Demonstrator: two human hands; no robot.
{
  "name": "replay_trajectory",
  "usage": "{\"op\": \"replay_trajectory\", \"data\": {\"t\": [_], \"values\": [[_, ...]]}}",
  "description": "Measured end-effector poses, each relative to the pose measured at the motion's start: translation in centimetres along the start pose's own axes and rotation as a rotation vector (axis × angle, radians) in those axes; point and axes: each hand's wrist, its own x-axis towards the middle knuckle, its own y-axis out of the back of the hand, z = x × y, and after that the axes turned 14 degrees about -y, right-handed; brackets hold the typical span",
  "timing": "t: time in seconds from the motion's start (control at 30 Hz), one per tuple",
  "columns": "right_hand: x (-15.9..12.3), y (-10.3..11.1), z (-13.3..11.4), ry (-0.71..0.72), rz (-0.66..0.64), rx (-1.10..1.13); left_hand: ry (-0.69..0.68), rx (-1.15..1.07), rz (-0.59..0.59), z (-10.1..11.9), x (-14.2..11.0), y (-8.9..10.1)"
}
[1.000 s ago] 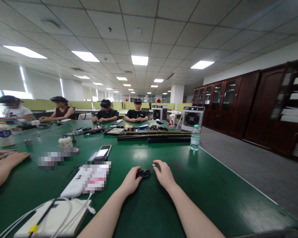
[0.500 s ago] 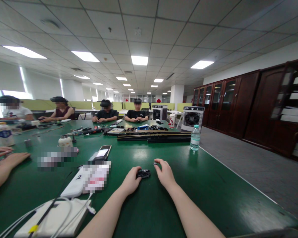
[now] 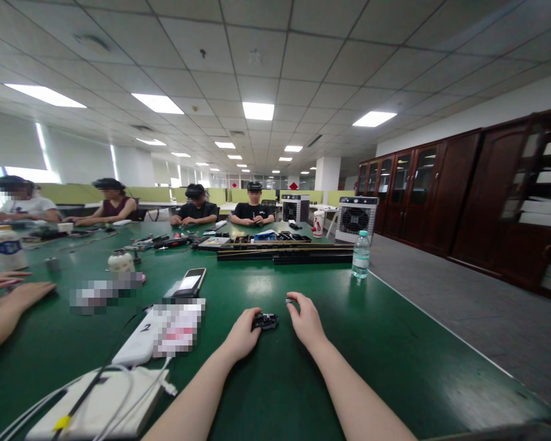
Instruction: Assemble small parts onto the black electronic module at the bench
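A small black device with bare inner parts (image 3: 268,321) lies on the green table (image 3: 275,392), and my left hand (image 3: 243,334) has its thumb and fingers closed on the device's left end. To the right, a little apart from it, my right hand (image 3: 305,317) is raised just off the table. Between its thumb and forefinger it pinches a small greyish piece (image 3: 289,301), too small to name. The fingers behind the pinch are partly hidden.
A clear water bottle (image 3: 360,255) stands near the right edge. Long black rails (image 3: 284,252) lie across the table ahead. On my left are a phone (image 3: 191,284), a white power bank (image 3: 140,337) and cables. Another person's hands (image 3: 25,300) work at far left.
My right hand has shifted very slightly to the right with its small piece. My left hand and the black device stay in place.
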Motion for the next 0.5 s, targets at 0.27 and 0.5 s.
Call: {"op": "replay_trajectory", "data": {"t": [0.27,0.5], "values": [[-0.01,0.09,-0.15,0.007,0.013,0.013,-0.009,0.001,-0.002,-0.14,0.03,-0.05],[-0.01,0.19,-0.28,0.002,0.010,0.013,0.019,0.001,-0.015,0.19,0.00,0.12]]}}
